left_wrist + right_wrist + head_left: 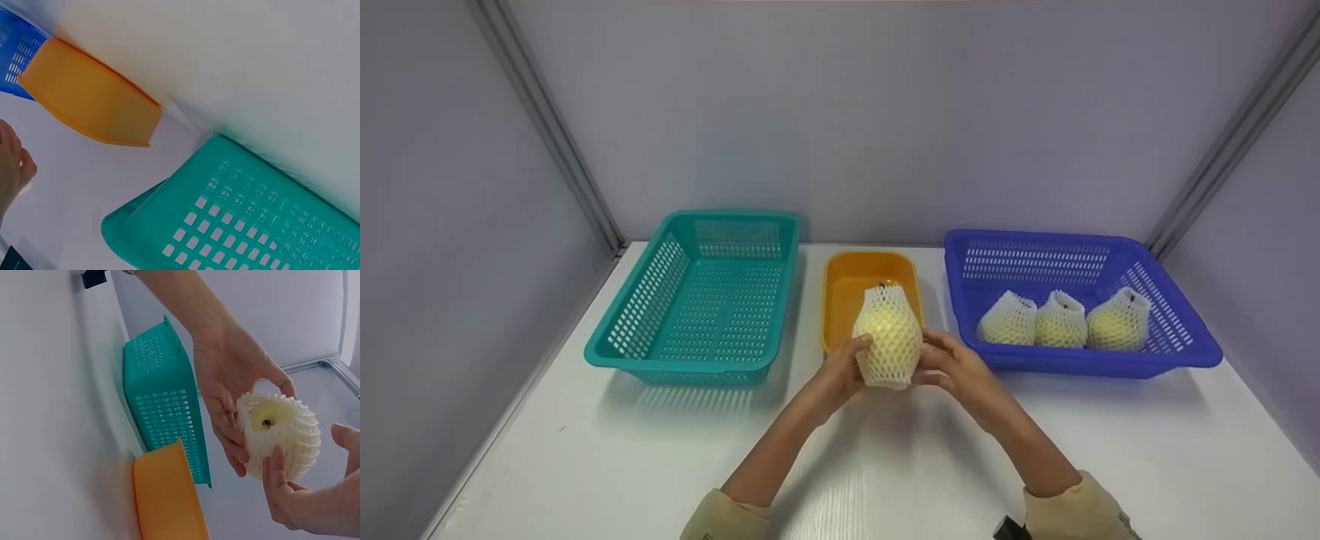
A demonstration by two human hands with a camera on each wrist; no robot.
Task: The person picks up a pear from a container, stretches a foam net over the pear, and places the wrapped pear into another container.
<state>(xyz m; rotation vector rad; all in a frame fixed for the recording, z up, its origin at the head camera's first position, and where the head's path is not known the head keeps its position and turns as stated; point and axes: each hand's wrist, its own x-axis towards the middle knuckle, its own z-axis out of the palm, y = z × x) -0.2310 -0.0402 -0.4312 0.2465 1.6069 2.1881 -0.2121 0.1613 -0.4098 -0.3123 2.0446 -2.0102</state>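
A pale yellow fruit in a white foam net sleeve is held up in front of the orange bin. My left hand grips its left side, with the thumb on the near face. On the opposite side, my right hand holds it with bent fingers. In the right wrist view, the fruit shows a dark spot through the net's opening. There the left hand reaches in from the top and the right hand from the lower right. The left wrist view catches only part of the right hand.
A teal basket stands on the left. The small orange bin sits between it and a purple-blue basket on the right, which holds three netted fruits. Behind the white table rises a pale wall.
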